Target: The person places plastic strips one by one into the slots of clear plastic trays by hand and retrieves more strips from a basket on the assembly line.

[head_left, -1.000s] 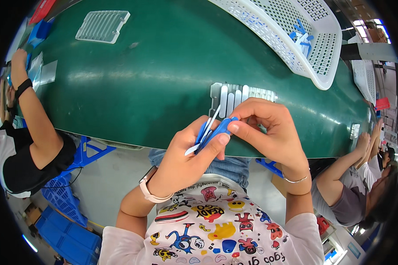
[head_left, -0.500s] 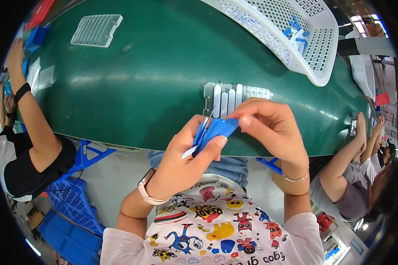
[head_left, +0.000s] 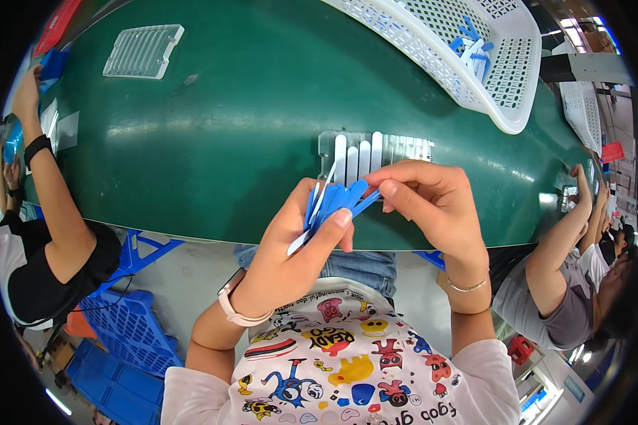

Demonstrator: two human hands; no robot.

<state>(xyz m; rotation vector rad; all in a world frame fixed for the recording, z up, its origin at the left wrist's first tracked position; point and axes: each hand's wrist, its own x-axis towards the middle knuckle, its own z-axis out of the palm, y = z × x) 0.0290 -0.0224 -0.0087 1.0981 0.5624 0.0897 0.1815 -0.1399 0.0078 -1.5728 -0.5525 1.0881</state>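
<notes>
Fingers [head_left: 392,190] of right hand [head_left: 432,205] pinch blue strips [head_left: 333,202].

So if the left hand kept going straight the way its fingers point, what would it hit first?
Probably the clear slotted tray with white strips, just beyond the left hand and its blue strips. Depth is hard to judge, so it might pass above.

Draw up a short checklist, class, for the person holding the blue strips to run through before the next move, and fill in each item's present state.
1. Left hand grips the bundle of blue strips: ok.
2. Right hand pinches one strip's end: ok.
3. Clear tray lies on the green table just beyond the hands: ok.
4. Tray has free slots: ok, right part looks unfilled.
5. White strips seated straight: cannot tell.
6. White basket within reach: cannot tell.
</notes>
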